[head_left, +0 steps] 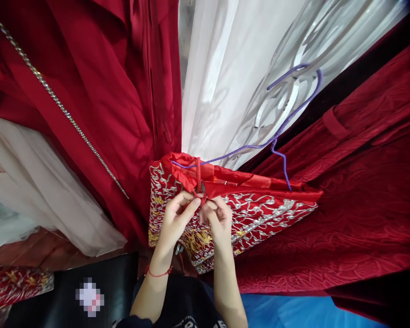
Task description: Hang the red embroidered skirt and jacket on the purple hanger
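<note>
A red garment [259, 214] with silver and gold embroidery hangs before me from a purple wire hanger [246, 148]. A red cord [198, 169] passes over the hanger's wire near the garment's left end. My left hand [181, 210] is closed, pinching the cord between thumb and finger at the waist edge. Close beside it, my right hand [219, 216] is also closed, its fingertips on the cord just below a small dark piece. What the right fingers hold exactly is partly hidden by them. Both hands rest against the embroidered front.
Dark red drapes [105, 77] with a sparkling chain [64, 111] hang at left, above pale sheer fabric [71, 196]. White curtains [215, 68] and a white scrolled frame [287, 102] stand behind. Red patterned cloth [345, 214] hangs at right. A black surface [116, 287] lies lower left.
</note>
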A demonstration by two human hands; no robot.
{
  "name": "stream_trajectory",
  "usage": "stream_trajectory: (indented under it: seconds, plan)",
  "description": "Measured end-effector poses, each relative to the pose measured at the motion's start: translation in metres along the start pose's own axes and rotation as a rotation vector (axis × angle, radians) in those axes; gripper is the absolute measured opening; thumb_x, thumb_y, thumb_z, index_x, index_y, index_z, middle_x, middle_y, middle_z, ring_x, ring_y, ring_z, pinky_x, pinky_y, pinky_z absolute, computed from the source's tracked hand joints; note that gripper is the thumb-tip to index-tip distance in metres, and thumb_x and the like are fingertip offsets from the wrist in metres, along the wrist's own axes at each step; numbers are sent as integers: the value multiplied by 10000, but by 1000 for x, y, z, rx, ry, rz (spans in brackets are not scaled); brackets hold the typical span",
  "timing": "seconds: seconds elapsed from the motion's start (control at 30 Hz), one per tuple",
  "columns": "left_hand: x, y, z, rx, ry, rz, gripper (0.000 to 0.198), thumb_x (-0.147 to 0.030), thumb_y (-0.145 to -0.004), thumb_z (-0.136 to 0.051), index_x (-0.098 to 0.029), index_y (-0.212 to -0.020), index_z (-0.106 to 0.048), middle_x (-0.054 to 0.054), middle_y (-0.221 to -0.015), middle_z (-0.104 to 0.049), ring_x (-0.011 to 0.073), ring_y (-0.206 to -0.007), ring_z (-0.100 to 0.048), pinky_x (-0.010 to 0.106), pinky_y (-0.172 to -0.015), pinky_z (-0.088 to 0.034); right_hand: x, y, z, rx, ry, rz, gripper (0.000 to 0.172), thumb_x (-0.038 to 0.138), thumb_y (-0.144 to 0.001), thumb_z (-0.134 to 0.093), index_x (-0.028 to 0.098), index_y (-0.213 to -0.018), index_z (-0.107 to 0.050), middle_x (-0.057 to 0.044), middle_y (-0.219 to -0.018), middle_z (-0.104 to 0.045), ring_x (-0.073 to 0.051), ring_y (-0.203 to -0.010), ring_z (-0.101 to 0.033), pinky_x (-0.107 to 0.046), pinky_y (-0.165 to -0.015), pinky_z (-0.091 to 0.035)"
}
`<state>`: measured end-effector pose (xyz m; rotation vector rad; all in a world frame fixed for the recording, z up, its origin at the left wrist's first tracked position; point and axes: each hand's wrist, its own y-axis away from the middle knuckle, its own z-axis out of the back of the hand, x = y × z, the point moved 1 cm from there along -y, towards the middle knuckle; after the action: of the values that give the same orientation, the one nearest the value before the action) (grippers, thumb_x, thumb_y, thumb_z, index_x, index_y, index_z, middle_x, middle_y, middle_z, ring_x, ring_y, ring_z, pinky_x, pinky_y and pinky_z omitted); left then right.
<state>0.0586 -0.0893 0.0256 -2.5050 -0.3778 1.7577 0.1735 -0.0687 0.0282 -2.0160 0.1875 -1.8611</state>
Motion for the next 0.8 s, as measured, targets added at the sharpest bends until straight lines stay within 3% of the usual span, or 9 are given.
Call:
stream_trajectory:
  seconds: [0.1, 0.23, 0.4, 0.47, 0.6, 0.73, 0.8]
  plan:
    - [-2, 6, 2, -77, -84, -40, 288, -417, -863, -718, -186, -731, -608, -49, -603, -479, 73, -545, -385, 201, -536, -340, 5, 3, 2, 47, 113, 27, 225, 382, -911, -603, 219, -784, -515, 86, -553, -419, -77, -484, -380, -220, -501, -331]
    - [-9, 12, 6, -196, -166, -102, 334, -415, -864, -711, -185, -685, -549, -43, -625, -472, 92, -604, -419, 209, -596, -370, 14, 10, 13, 226, 332, -60, 203, 356, -913, -616, 203, -786, -572, 91, -532, -395, -73, -477, -354, -218, -500, -295]
    - [-7, 12, 0, -299, -131, -132, 349, -454, -859, -707, -186, -692, -558, -49, -612, -436, 87, -579, -370, 206, -552, -324, 10, 25, 59, 521, 542, -378, 278, 391, -933, -565, 209, -723, -573, 79, -441, -471, -101, -398, -456, -227, -493, -360]
    - [-3, 13, -5, -326, -96, -132, 351, -468, -860, -703, -189, -700, -563, -50, -604, -426, 85, -569, -360, 204, -535, -311, 7, 30, 77, 583, 666, -463, 251, 389, -912, -593, 206, -743, -618, 72, -417, -488, -125, -396, -499, -239, -501, -388]
    - [3, 19, -11, -335, -74, -127, 288, -469, -877, -688, -199, -795, -632, -41, -627, -473, 87, -576, -402, 200, -540, -336, 9, 28, 83, 454, 721, -246, 194, 380, -903, -617, 201, -934, -685, 63, -507, -530, -121, -449, -484, -239, -492, -356]
    - [1, 28, -10, -310, -134, -132, 250, -450, -899, -666, -204, -859, -674, -32, -648, -524, 94, -586, -435, 203, -561, -365, 23, 18, 52, 261, 513, -6, 310, 335, -954, -567, 206, -1234, -601, 46, -685, -582, -107, -549, -526, -230, -564, -415]
    - [-4, 32, -9, -284, -173, -151, 243, -437, -898, -668, -201, -842, -680, -28, -649, -542, 97, -591, -446, 206, -572, -371, 28, 10, 35, 186, 414, 71, 309, 319, -953, -574, 215, -1244, -567, 45, -722, -582, -106, -579, -528, -230, -591, -433]
